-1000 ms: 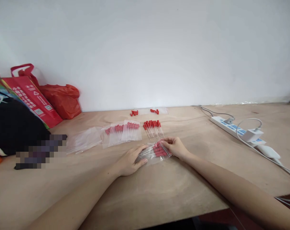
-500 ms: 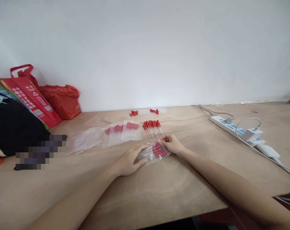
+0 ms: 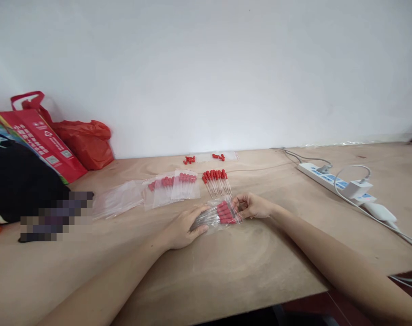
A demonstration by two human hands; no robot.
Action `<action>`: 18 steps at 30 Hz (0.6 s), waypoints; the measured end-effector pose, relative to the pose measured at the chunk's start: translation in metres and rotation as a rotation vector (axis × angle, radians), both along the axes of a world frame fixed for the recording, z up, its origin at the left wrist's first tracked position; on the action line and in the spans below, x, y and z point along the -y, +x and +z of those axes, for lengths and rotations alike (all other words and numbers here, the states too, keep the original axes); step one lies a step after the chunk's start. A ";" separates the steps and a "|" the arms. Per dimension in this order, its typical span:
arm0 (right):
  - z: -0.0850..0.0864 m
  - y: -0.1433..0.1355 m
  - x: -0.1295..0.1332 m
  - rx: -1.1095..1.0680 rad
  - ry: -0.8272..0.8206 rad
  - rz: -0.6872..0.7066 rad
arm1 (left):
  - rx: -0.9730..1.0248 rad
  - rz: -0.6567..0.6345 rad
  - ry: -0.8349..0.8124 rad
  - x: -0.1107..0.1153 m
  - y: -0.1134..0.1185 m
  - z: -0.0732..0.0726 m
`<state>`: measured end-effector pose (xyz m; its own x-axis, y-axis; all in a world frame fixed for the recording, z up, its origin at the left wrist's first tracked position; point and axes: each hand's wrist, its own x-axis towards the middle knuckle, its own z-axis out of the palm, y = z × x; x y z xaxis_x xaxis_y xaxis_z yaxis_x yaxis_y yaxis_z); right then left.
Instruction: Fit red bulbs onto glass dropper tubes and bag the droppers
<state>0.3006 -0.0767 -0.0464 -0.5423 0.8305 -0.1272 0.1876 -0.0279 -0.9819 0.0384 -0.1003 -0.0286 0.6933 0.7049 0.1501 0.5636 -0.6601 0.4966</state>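
Note:
A clear zip-lock bag (image 3: 215, 227) lies on the wooden table with several red-bulbed droppers (image 3: 225, 213) inside, their bulbs toward its right end. My left hand (image 3: 185, 227) grips the bag's left end, thumb in front and fingers behind. At the right end, my right hand (image 3: 255, 206) pinches the bag's edge by its seal. Just beyond the bag is a loose row of red-bulbed droppers (image 3: 216, 181). To its left lie overlapping filled bags (image 3: 185, 184) with droppers showing through.
Flat plastic bags (image 3: 119, 199) lie on the table (image 3: 206, 276) at left. Loose red bulbs (image 3: 189, 159) are near the wall. Red shopping bags (image 3: 86, 142) and a black bag (image 3: 22, 181) stand at far left. A power strip (image 3: 323, 178) with cables lies at right.
My right hand has moved slightly right and nearer to me along the bag's right edge. The left hand keeps its place on the bag. The view has shifted slightly.

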 end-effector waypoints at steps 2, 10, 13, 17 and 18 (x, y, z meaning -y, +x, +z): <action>-0.003 -0.004 -0.002 -0.002 0.017 -0.017 | 0.007 0.002 -0.001 0.000 0.000 0.000; 0.005 0.002 0.002 0.029 0.004 -0.039 | -0.018 0.006 0.007 -0.001 0.000 0.000; 0.009 0.003 0.005 0.076 0.014 -0.131 | -0.017 0.020 0.038 0.000 -0.001 0.002; 0.006 -0.010 0.008 0.082 0.088 -0.156 | -0.013 0.039 0.080 0.001 -0.002 0.008; 0.004 -0.015 0.008 0.065 0.094 -0.155 | -0.013 0.045 0.081 0.000 -0.001 0.009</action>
